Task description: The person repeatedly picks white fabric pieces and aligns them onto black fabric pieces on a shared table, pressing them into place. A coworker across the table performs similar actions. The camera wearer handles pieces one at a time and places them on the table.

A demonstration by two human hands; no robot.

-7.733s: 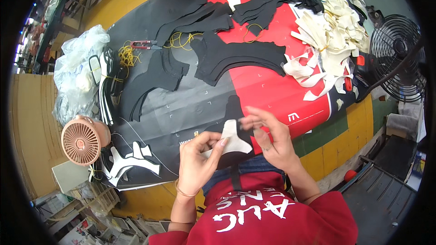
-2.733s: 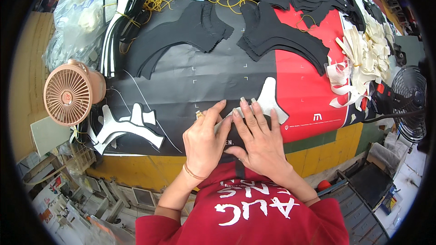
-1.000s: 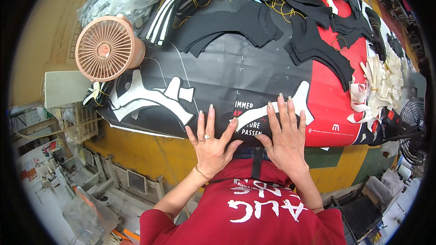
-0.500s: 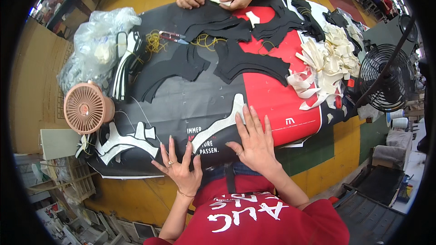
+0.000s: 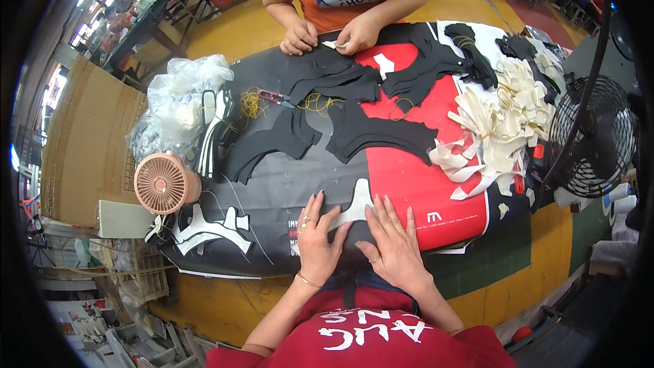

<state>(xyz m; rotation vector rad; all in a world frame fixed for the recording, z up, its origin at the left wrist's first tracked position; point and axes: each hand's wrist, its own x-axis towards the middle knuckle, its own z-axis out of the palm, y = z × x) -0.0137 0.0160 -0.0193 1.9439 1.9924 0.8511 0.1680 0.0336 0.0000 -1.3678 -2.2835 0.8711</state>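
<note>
A white curved shoe-upper piece [image 5: 356, 210] lies flat near the front of the table, across the line between the black and red areas. My left hand [image 5: 317, 240] rests over its left end and hides that part; its fingers are stretched out. On the right, my right hand [image 5: 393, 245] lies with fingers spread, fingertips at the piece's edge. Neither hand grips anything. More white-faced cut pieces [image 5: 211, 234] lie at the front left. Beyond my hands are stacks of black cut pieces [image 5: 381, 131] and a second black stack [image 5: 269, 144].
Opposite, a co-worker's hand [image 5: 359, 34] holds a small white piece. Thread snips [image 5: 275, 98] lie among yellow ties [image 5: 253, 105]. A pink fan [image 5: 161, 184] and plastic bags [image 5: 178, 103] stand left; white strips [image 5: 507, 116] and a black fan [image 5: 591, 138] stand right.
My left hand has moved right, from the bare black area onto the white piece's left end. My right hand stays beside the piece. The view has tilted up, showing more of the co-worker.
</note>
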